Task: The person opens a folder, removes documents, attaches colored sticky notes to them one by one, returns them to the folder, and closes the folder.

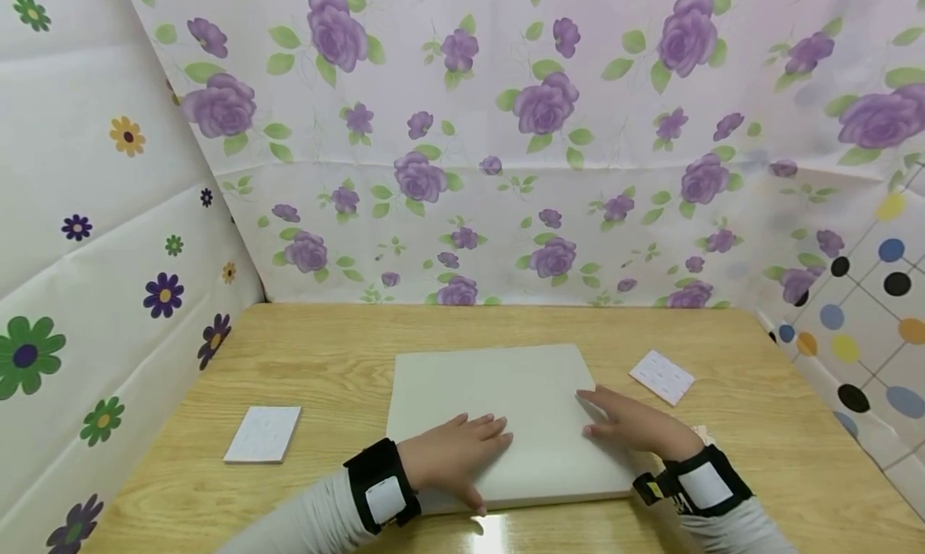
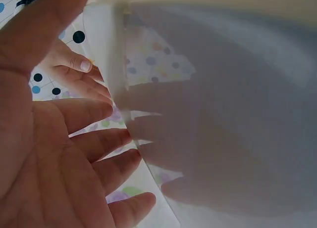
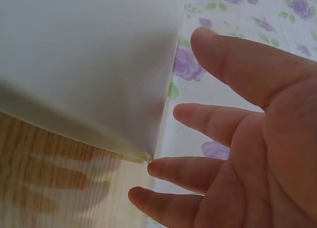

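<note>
A flat, white, glossy rectangular slab or closed box (image 1: 499,393) lies on the wooden table in front of me; the head view does not show which it is. My left hand (image 1: 455,456) lies over its front left part, fingers spread and fairly straight. In the left wrist view, the fingertips of that hand (image 2: 74,154) are at the shiny white surface (image 2: 247,99), which mirrors them. At the right edge is my right hand (image 1: 639,424), its fingers extended. The right wrist view shows this hand (image 3: 242,144) with its fingertips by a corner of the white object (image 3: 99,55).
To the left lies a small white printed card or thin pad (image 1: 263,435). A similar white card (image 1: 662,376) is at the back right. Some small pale item (image 1: 702,434) shows partly behind the right wrist. Patterned sheets (image 1: 433,136) stand around the wooden table (image 1: 325,337).
</note>
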